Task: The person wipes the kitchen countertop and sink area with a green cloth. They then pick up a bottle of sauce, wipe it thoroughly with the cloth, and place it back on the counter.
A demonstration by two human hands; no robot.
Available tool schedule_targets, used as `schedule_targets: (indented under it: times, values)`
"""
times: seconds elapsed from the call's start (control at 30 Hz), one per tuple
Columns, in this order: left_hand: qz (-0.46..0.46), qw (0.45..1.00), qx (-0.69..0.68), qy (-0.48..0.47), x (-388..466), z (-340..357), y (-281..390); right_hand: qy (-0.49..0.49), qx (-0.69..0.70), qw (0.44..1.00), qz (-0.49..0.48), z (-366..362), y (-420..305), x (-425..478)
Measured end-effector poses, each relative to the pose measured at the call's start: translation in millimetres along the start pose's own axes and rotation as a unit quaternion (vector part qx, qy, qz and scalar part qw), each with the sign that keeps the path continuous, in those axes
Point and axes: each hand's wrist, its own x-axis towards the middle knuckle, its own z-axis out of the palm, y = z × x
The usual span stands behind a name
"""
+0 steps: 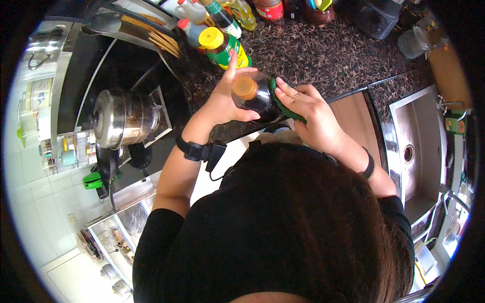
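Observation:
Between my two hands is a dark bottle (262, 99) with a brown-orange cap (245, 88), held over the front edge of the stone countertop (303, 53). My left hand (226, 95) grips it around the side, thumb in front and index finger raised. My right hand (308, 101) presses a green cloth or scouring pad (282, 99) against the bottle's right side. Just beyond my left hand stands a green jar with a yellow lid (211, 38). The bottle's lower part is hidden from above.
Several sauce bottles (221, 17) and a red-labelled jar (269, 9) line the counter's back. On the left, a steel pot (121, 118) sits on the black stove (130, 64). Chopsticks (165, 41) lie beyond it. A steel sink (418, 151) is to the right.

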Motion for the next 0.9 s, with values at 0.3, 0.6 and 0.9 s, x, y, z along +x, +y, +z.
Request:
schedule_targets:
  times: [0.3, 0.6, 0.9]
  values:
    - [-0.059, 0.998, -0.037, -0.001, -9, 1, -1, 0.091, 0.150, 0.971, 0.162, 25, 12, -8]
    - [0.000, 0.982, 0.144, 0.120, -16, 32, 19, 0.049, -0.042, 0.998, -0.003, 18, -13, 6]
    - [0.080, 0.908, 0.370, 0.178, -7, 39, 31, 0.021, -0.097, 0.995, 0.012, 8, -4, 43]
